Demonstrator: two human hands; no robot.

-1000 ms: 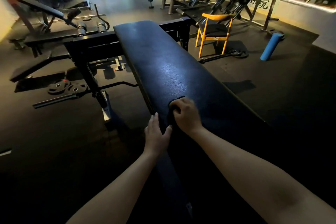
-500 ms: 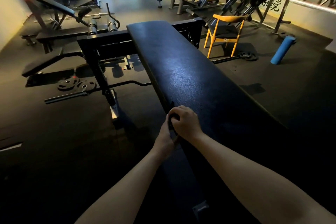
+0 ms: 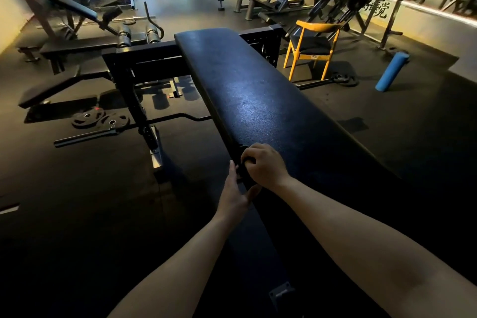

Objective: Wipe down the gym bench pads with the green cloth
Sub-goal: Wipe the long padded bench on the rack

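Both forearms reach in from the bottom. The left hand (image 3: 233, 193) lies flat against the near left edge of the bench pad (image 3: 258, 100), fingers straight, its grip released. Right beside it, the right hand (image 3: 265, 165) is curled over the cloth (image 3: 242, 172), grip clenched around it. The cloth is bunched dark on the pad's left edge, its colour lost in the dim light. Further out, weight plates (image 3: 100, 119) lie on the floor to the left. A yellow chair (image 3: 313, 46) and a blue foam roller (image 3: 391, 71) stand to the right.
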